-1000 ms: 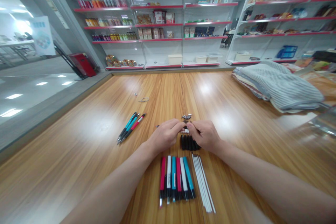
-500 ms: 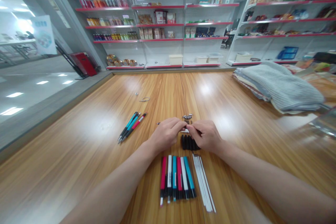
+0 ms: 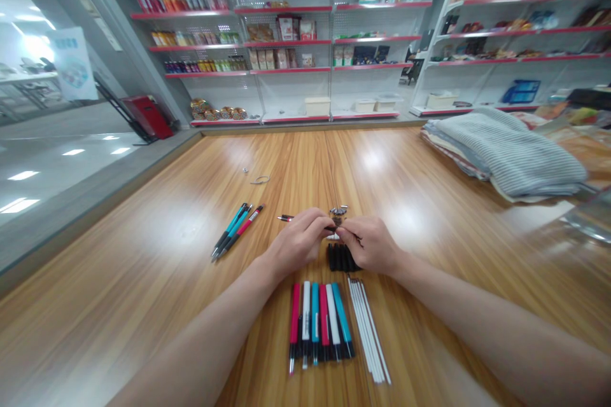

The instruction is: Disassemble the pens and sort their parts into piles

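Observation:
My left hand (image 3: 298, 243) and my right hand (image 3: 370, 245) meet above the wooden table (image 3: 143, 254), with their fingertips pinching a small dark pen part (image 3: 331, 227) between them. Just beyond the fingers lies a small heap of metal pieces (image 3: 338, 211), possibly springs. Below my hands stands a block of black pen parts (image 3: 340, 258). Nearer me lie a row of coloured pen barrels (image 3: 315, 324) and a bundle of thin white sticks (image 3: 367, 331). Several assembled pens (image 3: 233, 232) lie left of my left hand, and a slim pen tip (image 3: 285, 218) lies beside it.
A small wire loop (image 3: 260, 180) lies farther up the table. A folded grey blanket (image 3: 506, 156) rests at the right. Red-edged shelves of packaged goods (image 3: 286, 44) stand beyond the table's far edge, and a floor lies left of the table.
My hands have moved slightly up the picture and closer together, and the slim pen tip left of my left hand now shows more fully. The view has shifted slightly.

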Action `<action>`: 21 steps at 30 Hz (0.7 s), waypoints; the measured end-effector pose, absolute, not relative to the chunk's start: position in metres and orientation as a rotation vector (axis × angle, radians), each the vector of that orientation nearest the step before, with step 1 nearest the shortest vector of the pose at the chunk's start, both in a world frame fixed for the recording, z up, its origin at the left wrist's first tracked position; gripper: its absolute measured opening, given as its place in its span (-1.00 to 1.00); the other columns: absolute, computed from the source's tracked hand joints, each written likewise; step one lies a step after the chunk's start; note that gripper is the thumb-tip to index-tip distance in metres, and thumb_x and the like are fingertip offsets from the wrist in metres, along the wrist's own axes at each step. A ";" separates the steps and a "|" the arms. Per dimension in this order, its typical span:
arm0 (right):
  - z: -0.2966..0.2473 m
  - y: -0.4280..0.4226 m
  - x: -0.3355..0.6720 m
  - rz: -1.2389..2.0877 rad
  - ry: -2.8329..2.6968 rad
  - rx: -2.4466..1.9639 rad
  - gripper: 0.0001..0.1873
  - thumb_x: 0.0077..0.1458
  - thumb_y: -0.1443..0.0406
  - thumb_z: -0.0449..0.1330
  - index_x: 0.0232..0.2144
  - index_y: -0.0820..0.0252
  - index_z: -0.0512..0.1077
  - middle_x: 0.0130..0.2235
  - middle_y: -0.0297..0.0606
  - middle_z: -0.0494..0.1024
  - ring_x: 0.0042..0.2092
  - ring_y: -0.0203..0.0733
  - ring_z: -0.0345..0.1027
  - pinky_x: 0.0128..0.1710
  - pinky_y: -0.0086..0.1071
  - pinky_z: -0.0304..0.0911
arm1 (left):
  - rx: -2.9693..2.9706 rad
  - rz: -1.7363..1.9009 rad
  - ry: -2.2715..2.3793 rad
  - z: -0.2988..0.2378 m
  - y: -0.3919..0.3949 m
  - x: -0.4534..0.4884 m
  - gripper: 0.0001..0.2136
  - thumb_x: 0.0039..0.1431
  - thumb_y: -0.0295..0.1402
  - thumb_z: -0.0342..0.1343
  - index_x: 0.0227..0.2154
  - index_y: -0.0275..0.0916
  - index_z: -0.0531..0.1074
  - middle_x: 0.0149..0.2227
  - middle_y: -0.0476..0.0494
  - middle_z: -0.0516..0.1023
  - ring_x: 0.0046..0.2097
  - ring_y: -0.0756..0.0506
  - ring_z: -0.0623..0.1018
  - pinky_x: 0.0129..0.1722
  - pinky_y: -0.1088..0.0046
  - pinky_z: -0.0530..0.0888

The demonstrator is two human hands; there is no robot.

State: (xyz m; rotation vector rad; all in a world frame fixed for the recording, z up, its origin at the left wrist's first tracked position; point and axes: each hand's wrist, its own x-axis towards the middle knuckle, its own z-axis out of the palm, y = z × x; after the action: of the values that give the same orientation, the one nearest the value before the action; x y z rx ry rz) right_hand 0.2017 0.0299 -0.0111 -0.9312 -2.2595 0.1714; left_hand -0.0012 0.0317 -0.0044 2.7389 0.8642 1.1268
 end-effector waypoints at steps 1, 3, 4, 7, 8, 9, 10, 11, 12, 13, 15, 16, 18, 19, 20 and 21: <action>-0.011 0.030 0.202 0.168 -2.260 -0.926 -0.69 0.22 0.27 0.01 -0.57 0.21 0.22 -0.55 -0.32 0.31 -0.48 -0.32 0.17 -0.43 -0.42 -0.01 | 2.749 1.122 0.873 -0.004 0.031 -0.001 -0.87 0.28 -0.48 -0.08 -0.18 -0.28 0.34 -0.24 -0.18 0.43 -0.18 -0.06 0.44 -0.16 0.38 0.43; -0.012 0.031 0.202 0.162 -2.257 -0.917 -0.68 0.22 0.27 0.01 -0.57 0.21 0.21 -0.56 -0.32 0.29 -0.48 -0.32 0.16 -0.43 -0.41 -0.01 | 2.784 1.108 0.894 -0.003 0.031 -0.001 -0.86 0.27 -0.49 -0.09 -0.20 -0.29 0.35 -0.26 -0.18 0.44 -0.21 -0.06 0.44 -0.20 0.40 0.42; -0.011 0.031 0.202 0.158 -2.255 -0.912 -0.69 0.22 0.28 0.01 -0.57 0.21 0.22 -0.56 -0.32 0.29 -0.48 -0.32 0.16 -0.43 -0.41 -0.01 | 2.808 1.100 0.904 -0.002 0.032 -0.001 -0.86 0.27 -0.49 -0.10 -0.21 -0.29 0.35 -0.28 -0.17 0.45 -0.22 -0.06 0.44 -0.21 0.40 0.41; -0.011 0.030 0.202 0.143 -2.257 -0.898 -0.69 0.22 0.29 0.01 -0.57 0.21 0.23 -0.56 -0.32 0.29 -0.48 -0.31 0.16 -0.43 -0.41 -0.01 | 2.896 1.065 0.928 -0.001 0.032 -0.001 -0.83 0.26 -0.51 -0.12 -0.24 -0.28 0.37 -0.34 -0.15 0.46 -0.27 -0.06 0.44 -0.26 0.41 0.38; -0.011 0.030 0.201 0.135 -2.257 -0.897 -0.69 0.22 0.29 0.01 -0.57 0.21 0.23 -0.56 -0.31 0.29 -0.48 -0.31 0.16 -0.43 -0.41 -0.01 | 2.924 1.055 0.934 -0.001 0.033 -0.001 -0.82 0.25 -0.52 -0.13 -0.26 -0.28 0.38 -0.36 -0.14 0.46 -0.28 -0.06 0.44 -0.27 0.41 0.37; -0.012 0.030 0.201 0.128 -2.259 -0.896 -0.69 0.22 0.29 0.01 -0.57 0.21 0.23 -0.56 -0.31 0.29 -0.48 -0.31 0.17 -0.43 -0.41 -0.01 | 2.943 1.049 0.942 -0.001 0.033 -0.001 -0.81 0.25 -0.52 -0.14 -0.27 -0.28 0.38 -0.38 -0.14 0.45 -0.30 -0.06 0.44 -0.28 0.41 0.37; -0.012 0.030 0.201 0.119 -2.260 -0.898 -0.69 0.22 0.29 0.01 -0.57 0.21 0.23 -0.55 -0.31 0.30 -0.47 -0.31 0.17 -0.43 -0.41 -0.01 | 2.953 1.047 0.946 0.000 0.032 -0.001 -0.81 0.25 -0.52 -0.14 -0.27 -0.28 0.39 -0.40 -0.14 0.45 -0.31 -0.06 0.44 -0.29 0.41 0.37; -0.012 0.029 0.201 0.111 -2.261 -0.900 -0.70 0.22 0.29 0.01 -0.57 0.21 0.24 -0.55 -0.31 0.31 -0.47 -0.30 0.18 -0.43 -0.40 -0.01 | 2.953 1.042 0.946 0.001 0.032 -0.001 -0.81 0.25 -0.51 -0.13 -0.25 -0.27 0.39 -0.39 -0.14 0.45 -0.30 -0.07 0.44 -0.28 0.40 0.37; -0.012 0.030 0.201 0.104 -2.260 -0.904 -0.71 0.21 0.29 0.02 -0.56 0.21 0.25 -0.54 -0.30 0.33 -0.46 -0.30 0.19 -0.42 -0.40 0.00 | 2.947 1.034 0.943 0.001 0.031 0.000 -0.82 0.25 -0.50 -0.12 -0.23 -0.27 0.38 -0.37 -0.15 0.45 -0.29 -0.07 0.44 -0.27 0.39 0.37; -0.013 0.030 0.201 0.099 -2.259 -0.908 -0.72 0.21 0.29 0.02 -0.55 0.21 0.26 -0.53 -0.29 0.34 -0.46 -0.29 0.20 -0.42 -0.40 0.00 | 2.937 1.022 0.938 0.002 0.030 0.000 -0.83 0.25 -0.48 -0.10 -0.20 -0.27 0.38 -0.34 -0.17 0.46 -0.27 -0.08 0.45 -0.26 0.38 0.38; -0.013 0.030 0.201 0.099 -2.260 -0.915 -0.73 0.22 0.29 0.01 -0.54 0.21 0.26 -0.52 -0.28 0.36 -0.44 -0.29 0.22 -0.41 -0.40 0.01 | 2.914 1.007 0.932 0.004 0.030 0.000 -0.84 0.25 -0.45 -0.07 -0.17 -0.26 0.36 -0.28 -0.18 0.46 -0.23 -0.09 0.45 -0.24 0.38 0.39; -0.013 0.030 0.201 0.103 -2.261 -0.918 -0.73 0.22 0.29 0.01 -0.53 0.21 0.27 -0.52 -0.28 0.36 -0.44 -0.28 0.22 -0.41 -0.40 0.01 | 2.906 1.006 0.935 0.004 0.030 0.000 -0.85 0.25 -0.44 -0.07 -0.17 -0.26 0.36 -0.26 -0.18 0.46 -0.23 -0.08 0.45 -0.24 0.39 0.39; -0.013 0.030 0.201 0.114 -2.265 -0.925 -0.72 0.22 0.29 0.01 -0.54 0.21 0.26 -0.52 -0.28 0.36 -0.44 -0.29 0.22 -0.41 -0.40 0.02 | 2.906 1.012 0.950 0.002 0.031 0.000 -0.86 0.26 -0.44 -0.07 -0.20 -0.25 0.37 -0.27 -0.16 0.45 -0.24 -0.06 0.44 -0.25 0.41 0.39; -0.013 0.029 0.201 0.118 -2.266 -0.927 -0.71 0.22 0.29 0.01 -0.54 0.21 0.26 -0.52 -0.29 0.36 -0.45 -0.29 0.22 -0.41 -0.40 0.02 | 2.917 1.013 0.955 0.001 0.031 0.000 -0.86 0.27 -0.45 -0.08 -0.22 -0.25 0.37 -0.28 -0.15 0.45 -0.25 -0.06 0.44 -0.25 0.42 0.38; -0.013 0.029 0.201 0.120 -2.267 -0.927 -0.71 0.22 0.29 0.01 -0.54 0.21 0.26 -0.52 -0.29 0.35 -0.45 -0.30 0.22 -0.41 -0.40 0.02 | 2.932 1.011 0.960 -0.001 0.032 -0.001 -0.86 0.26 -0.45 -0.08 -0.23 -0.26 0.37 -0.30 -0.15 0.44 -0.26 -0.06 0.43 -0.27 0.42 0.38; -0.013 0.029 0.201 0.121 -2.268 -0.923 -0.71 0.22 0.29 0.01 -0.55 0.21 0.26 -0.53 -0.29 0.34 -0.45 -0.30 0.21 -0.41 -0.40 0.02 | 2.951 1.008 0.964 -0.002 0.033 -0.001 -0.86 0.26 -0.46 -0.09 -0.25 -0.26 0.37 -0.32 -0.14 0.44 -0.28 -0.06 0.43 -0.28 0.42 0.37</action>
State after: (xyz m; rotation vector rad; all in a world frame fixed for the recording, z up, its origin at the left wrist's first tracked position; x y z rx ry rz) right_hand 0.2010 0.0290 -0.0127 -0.9232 -2.2677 0.1207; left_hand -0.0009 0.0329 -0.0021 2.9509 0.9638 1.0081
